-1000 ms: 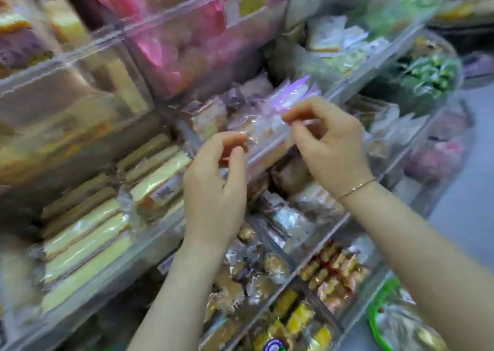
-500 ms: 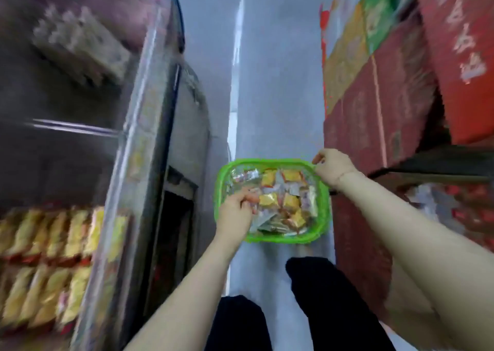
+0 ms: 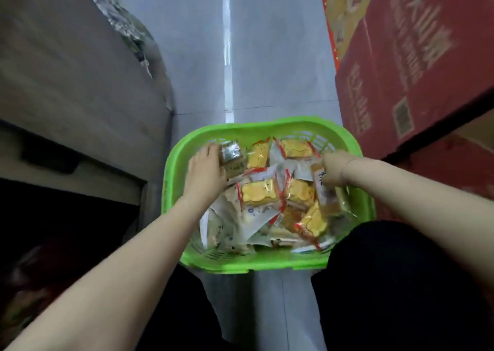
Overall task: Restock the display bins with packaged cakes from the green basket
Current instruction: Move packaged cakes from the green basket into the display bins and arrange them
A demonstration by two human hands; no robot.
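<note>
The green basket point(image 3: 267, 130) stands on the grey floor between my knees, filled with several wrapped cakes in clear and white packets, such as a yellow cake point(image 3: 258, 192) in the middle. My left hand point(image 3: 205, 173) is inside the basket's left side, closed on a brownish packaged cake point(image 3: 233, 158) lifted at the top left. My right hand point(image 3: 331, 167) is over the right side, fingers curled down around a long clear packaged cake point(image 3: 327, 198). The display bins are out of view.
The grey base of a display unit point(image 3: 80, 83) rises on the left, with a dark opening below it. Red and yellow cardboard cartons point(image 3: 406, 64) are stacked on the right. My dark trouser legs point(image 3: 387, 284) flank the basket. Grey floor point(image 3: 240, 56) stretches ahead.
A second ago both hands were up at the shelf bins placing a packet. My view has since dropped to the basket; both hands have reached in and each has closed on a packet.
</note>
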